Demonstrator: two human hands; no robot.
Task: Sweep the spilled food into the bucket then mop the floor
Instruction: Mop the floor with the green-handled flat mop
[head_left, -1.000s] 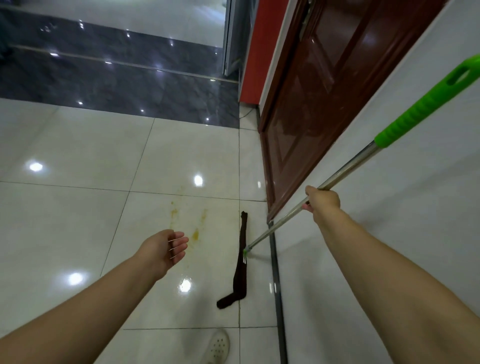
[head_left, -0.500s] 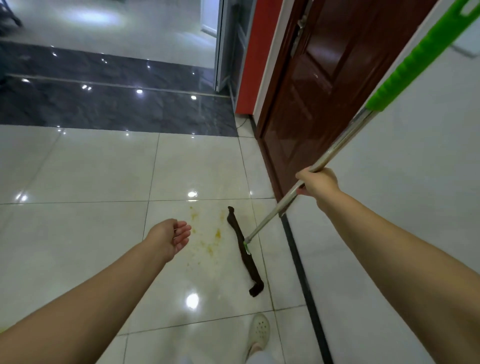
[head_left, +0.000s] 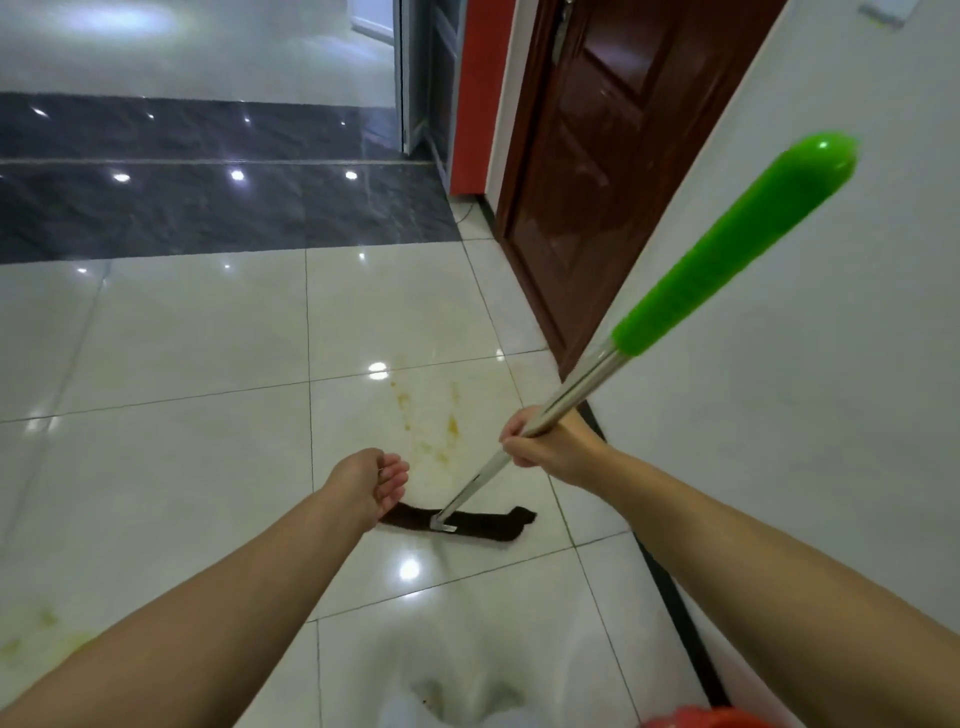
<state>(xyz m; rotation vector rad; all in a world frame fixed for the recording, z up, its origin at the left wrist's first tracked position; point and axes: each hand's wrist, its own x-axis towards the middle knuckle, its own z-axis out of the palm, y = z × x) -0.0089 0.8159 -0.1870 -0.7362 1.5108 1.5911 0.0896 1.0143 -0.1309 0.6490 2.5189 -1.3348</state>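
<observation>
My right hand (head_left: 550, 447) grips the steel shaft of a mop below its green handle (head_left: 727, 249), which points up towards me. The mop's flat dark head (head_left: 483, 525) lies crosswise on the white floor tiles, just in front of me. Yellow-orange food stains (head_left: 449, 423) mark the tile beyond the mop head. My left hand (head_left: 371, 483) hovers above the left end of the mop head with loosely curled fingers, holding nothing. Fainter greenish-yellow smears (head_left: 41, 634) show at the lower left.
A white wall (head_left: 805, 415) with a black floor strip (head_left: 675, 613) runs along my right. A dark red door (head_left: 613, 171) stands beyond it. A dark grey tile band (head_left: 208, 208) crosses the floor ahead. A red rim (head_left: 701, 719) shows at the bottom edge.
The mop head has swung from lengthwise to crosswise and come nearer to me. My right hand moved left and down with the shaft, and the green handle now tips towards the camera.
</observation>
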